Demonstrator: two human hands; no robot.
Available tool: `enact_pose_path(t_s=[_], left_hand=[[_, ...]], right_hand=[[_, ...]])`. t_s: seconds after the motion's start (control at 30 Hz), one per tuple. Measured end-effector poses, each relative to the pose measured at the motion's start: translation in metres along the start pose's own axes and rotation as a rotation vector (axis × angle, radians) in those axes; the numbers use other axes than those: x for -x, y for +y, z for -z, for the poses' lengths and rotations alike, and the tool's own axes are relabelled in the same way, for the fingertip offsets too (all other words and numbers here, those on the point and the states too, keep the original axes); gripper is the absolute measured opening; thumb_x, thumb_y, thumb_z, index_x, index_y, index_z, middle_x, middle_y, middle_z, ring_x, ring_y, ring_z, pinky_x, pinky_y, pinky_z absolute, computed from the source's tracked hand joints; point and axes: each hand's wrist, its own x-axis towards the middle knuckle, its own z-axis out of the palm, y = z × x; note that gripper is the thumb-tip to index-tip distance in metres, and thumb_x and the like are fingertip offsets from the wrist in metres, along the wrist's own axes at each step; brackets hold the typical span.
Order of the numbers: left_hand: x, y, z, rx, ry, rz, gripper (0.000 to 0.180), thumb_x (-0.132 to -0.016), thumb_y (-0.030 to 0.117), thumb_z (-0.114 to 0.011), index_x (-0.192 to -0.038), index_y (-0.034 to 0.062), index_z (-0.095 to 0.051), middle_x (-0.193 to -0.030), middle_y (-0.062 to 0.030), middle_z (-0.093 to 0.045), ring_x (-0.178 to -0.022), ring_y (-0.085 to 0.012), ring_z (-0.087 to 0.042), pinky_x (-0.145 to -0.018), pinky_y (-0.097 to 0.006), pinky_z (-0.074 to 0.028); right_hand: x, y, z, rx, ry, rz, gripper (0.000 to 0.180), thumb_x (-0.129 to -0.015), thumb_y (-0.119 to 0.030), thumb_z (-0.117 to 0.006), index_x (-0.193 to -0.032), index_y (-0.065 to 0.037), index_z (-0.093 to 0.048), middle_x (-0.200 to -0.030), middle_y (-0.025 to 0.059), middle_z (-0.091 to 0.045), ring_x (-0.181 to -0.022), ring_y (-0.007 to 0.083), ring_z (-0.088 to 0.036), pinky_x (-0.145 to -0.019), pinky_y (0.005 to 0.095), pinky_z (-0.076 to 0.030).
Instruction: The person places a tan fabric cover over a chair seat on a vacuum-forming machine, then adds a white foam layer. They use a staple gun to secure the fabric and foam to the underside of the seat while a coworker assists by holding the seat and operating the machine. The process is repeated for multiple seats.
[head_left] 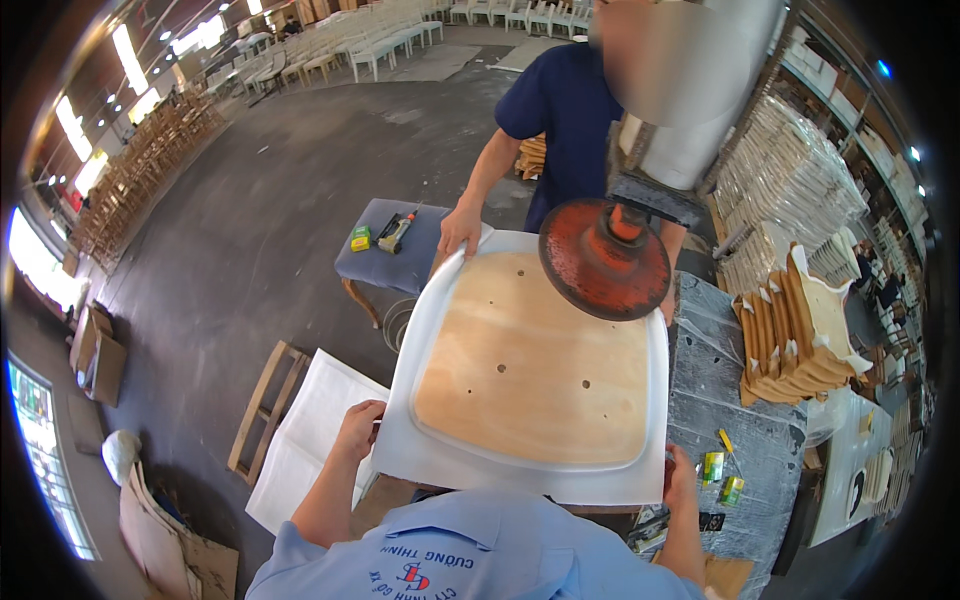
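— Plywood seat base [535, 370], laid over white covering [420, 340] on the bench: how is it held?

— The near edge is pinched at 2 corners — left hand [358, 428], right hand [680, 478].

— And next?

— Pressing appears in hand; the red disc [604, 258] hangs above, so the panel likely needs centring.

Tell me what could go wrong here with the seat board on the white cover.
The orange press disc hangs over the wooden seat board; the co-worker's hand grips the far corner of the white cover and might get pinched. Your left hand and right hand hold only the near edge, so uneven pulling could shift the cover off-centre.
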Motion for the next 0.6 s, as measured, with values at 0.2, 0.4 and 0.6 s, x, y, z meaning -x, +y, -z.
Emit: enact_pose_path(t_s=[0.2, 0.4, 0.6], left_hand=[[-0.023, 0.015, -0.017, -0.173, -0.084, 0.027, 0.012, -0.097, 0.015, -0.072, -0.106, 0.0078, -0.068, -0.085, -0.0025, -0.068, -0.067, -0.0134, -0.063, -0.058, -0.031, -0.053], [-0.035, 0.014, -0.014, -0.511, -0.015, 0.034, 0.023, -0.096, 0.028, -0.075, -0.094, 0.0057, -0.071, -0.076, -0.0047, -0.067, -0.062, -0.0153, -0.063, -0.054, -0.034, -0.052], [-0.031, 0.013, -0.029, -0.7, 0.077, 0.005, 0.044, -0.099, 0.038, -0.069, -0.103, -0.0057, -0.078, -0.085, -0.0139, -0.075, -0.07, -0.0219, -0.069, -0.06, -0.039, -0.054]], right_hand=[[-0.025, -0.01, -0.002, 0.253, -0.005, -0.032, 0.029, -0.1, -0.021, -0.071, -0.122, -0.001, -0.068, -0.097, 0.0091, -0.074, -0.077, 0.0183, -0.072, -0.065, 0.035, -0.06], [-0.027, -0.024, -0.029, 0.381, -0.009, -0.075, 0.032, -0.097, -0.022, -0.074, -0.12, 0.0, -0.071, -0.096, 0.0109, -0.076, -0.079, 0.0198, -0.073, -0.065, 0.0365, -0.058], [-0.02, -0.026, -0.041, 1.075, 0.185, 0.249, 0.033, -0.097, -0.025, -0.063, -0.113, 0.003, -0.073, -0.099, 0.015, -0.077, -0.091, 0.0261, -0.074, -0.078, 0.0438, -0.055]])
